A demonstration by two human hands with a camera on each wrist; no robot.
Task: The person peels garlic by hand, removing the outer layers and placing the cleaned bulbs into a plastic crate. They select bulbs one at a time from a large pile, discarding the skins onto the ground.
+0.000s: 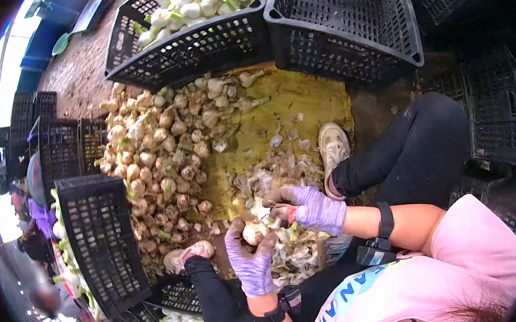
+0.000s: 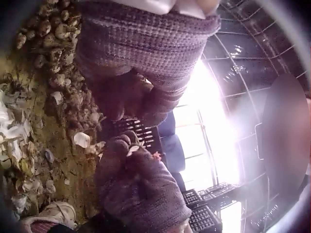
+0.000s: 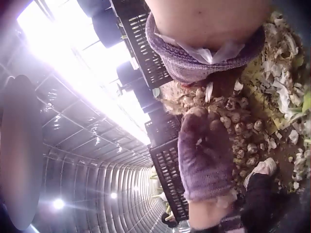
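A pale round bulb [image 1: 254,232] was held low between the knees, cupped from beneath in the left hand [image 1: 251,261], whose gloved fingers were curled up around it so that it was steadied and its top left exposed. The right hand [image 1: 307,206] was brought over it from the right, its fingers bent down onto the upper side of the bulb, and something red [image 1: 290,214] was seen at its fingertips; whether that was a small blade could not be told. Both hands were covered by purple knitted gloves, probably against the dirt and the rough skins. Directly below the hands, on the floor, a heap of pale trimmings [image 1: 290,250] was spread, placed just where the waste would drop. A large pile of soil-stained bulbs [image 1: 160,163] was heaped on the floor to the left of the yellow sheet [image 1: 302,105], within easy reach of the left hand. At the far edge of the sheet a black crate [image 1: 198,43] filled with clean white bulbs was set, and beside it on the right an open black crate [image 1: 350,24], nothing being visible inside it. Another black crate [image 1: 96,236] was stood at the left edge of the pile. A light shoe [image 1: 332,148] was planted on the sheet's right side.
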